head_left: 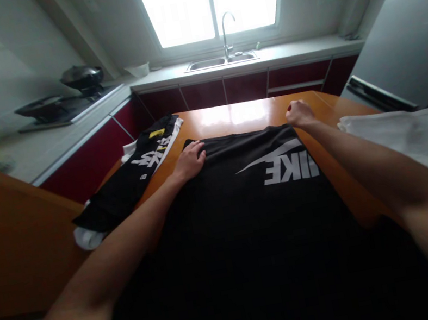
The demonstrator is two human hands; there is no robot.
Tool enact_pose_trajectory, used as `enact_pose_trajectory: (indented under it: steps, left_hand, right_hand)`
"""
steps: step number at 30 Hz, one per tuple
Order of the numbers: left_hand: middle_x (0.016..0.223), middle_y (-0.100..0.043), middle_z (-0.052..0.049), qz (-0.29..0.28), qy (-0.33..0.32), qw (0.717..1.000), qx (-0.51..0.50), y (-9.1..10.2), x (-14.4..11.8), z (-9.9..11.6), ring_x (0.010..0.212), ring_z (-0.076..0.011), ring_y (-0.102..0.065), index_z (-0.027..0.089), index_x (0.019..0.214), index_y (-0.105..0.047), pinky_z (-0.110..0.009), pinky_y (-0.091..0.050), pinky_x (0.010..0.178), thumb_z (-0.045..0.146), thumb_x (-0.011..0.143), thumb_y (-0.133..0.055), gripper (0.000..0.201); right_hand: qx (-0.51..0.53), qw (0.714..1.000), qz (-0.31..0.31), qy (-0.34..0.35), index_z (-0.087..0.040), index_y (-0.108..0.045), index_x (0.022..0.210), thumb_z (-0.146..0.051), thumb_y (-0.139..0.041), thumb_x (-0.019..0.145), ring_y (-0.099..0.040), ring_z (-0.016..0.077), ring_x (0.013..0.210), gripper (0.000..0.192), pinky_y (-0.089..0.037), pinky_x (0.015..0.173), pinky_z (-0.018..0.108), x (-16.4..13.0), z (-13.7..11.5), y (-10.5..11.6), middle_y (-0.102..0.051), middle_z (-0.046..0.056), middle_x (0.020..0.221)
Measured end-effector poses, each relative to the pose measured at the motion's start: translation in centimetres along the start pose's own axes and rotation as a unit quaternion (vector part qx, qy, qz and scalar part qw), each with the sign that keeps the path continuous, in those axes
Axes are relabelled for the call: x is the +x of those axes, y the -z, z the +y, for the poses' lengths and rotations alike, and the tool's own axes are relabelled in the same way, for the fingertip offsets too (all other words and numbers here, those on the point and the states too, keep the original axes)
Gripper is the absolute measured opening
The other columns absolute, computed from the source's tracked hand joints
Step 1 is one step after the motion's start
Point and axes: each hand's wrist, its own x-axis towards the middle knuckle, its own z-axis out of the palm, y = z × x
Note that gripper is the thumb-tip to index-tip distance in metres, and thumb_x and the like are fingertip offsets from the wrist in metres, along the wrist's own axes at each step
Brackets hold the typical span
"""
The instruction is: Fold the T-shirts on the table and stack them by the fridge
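Observation:
A black T-shirt [239, 210] is spread over the wooden table in front of me, its pale NIKE print and swoosh upside down to me near the far right. My left hand [191, 160] rests on the far left corner with its fingers stretched out on the cloth. At the far right corner my right hand [299, 113] is closed, gripping the edge of the T-shirt. The near part of the cloth merges with dark shadow, so its lower end is hard to make out.
Black and white folded clothes [130, 180] lie at the table's left. White cloth [409, 139] lies at the right. Beyond the wooden table [231, 115] are a sink [205, 64] under the window and, to the left, a stove [76, 108] with pans. A fridge [402, 33] stands right.

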Motion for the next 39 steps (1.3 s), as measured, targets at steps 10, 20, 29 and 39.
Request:
enact_pose_trajectory:
  steps: [10,20,29,39]
  left_hand:
    - [0.169,-0.015,-0.014,-0.140,0.085,0.985,0.059,-2.0,5.5,-3.4,0.156,-0.0365,-0.010,0.022,0.162,-0.028,-0.067,-0.012,0.120,0.065,0.102,-0.024,0.074]
    - [0.167,-0.022,-0.016,-0.069,0.096,0.991,0.058,-2.5,9.3,-1.6,0.155,-0.0350,-0.016,0.016,0.159,-0.034,-0.060,-0.013,0.122,0.060,0.102,-0.028,0.072]
    - [0.169,-0.021,-0.010,-0.130,0.069,0.989,0.022,-4.6,9.0,2.3,0.155,-0.0421,-0.010,0.028,0.159,-0.034,-0.069,-0.008,0.119,0.073,0.096,-0.031,0.078]
    - [0.164,-0.032,-0.012,-0.068,-0.036,0.997,0.001,-1.0,6.1,7.5,0.154,-0.0360,-0.020,0.020,0.154,-0.042,-0.059,-0.019,0.121,0.052,0.102,-0.041,0.061]
  right_hand:
    - [-0.039,0.987,-0.144,0.057,-0.010,-0.023,0.161,-0.065,-0.024,0.101,-0.009,0.0311,0.156,0.082,-0.004,0.122,0.062,-5.1,2.0,-4.9,-0.013,0.018,0.169]
    - [-0.020,0.997,-0.059,0.054,-0.007,-0.031,0.158,-0.049,-0.027,0.104,-0.015,0.0302,0.155,0.068,-0.008,0.122,0.061,-1.4,1.1,-4.5,-0.022,0.020,0.167]
    - [-0.045,0.986,-0.141,0.073,-0.013,-0.029,0.160,-0.058,-0.032,0.101,-0.011,0.0311,0.156,0.075,-0.008,0.123,0.056,-4.2,-1.3,-5.8,-0.017,0.018,0.169]
    - [0.044,0.985,-0.108,0.124,-0.011,-0.041,0.155,-0.046,-0.038,0.103,-0.022,0.0325,0.154,0.063,-0.021,0.123,0.050,-7.3,-3.7,-2.5,-0.029,0.018,0.165]
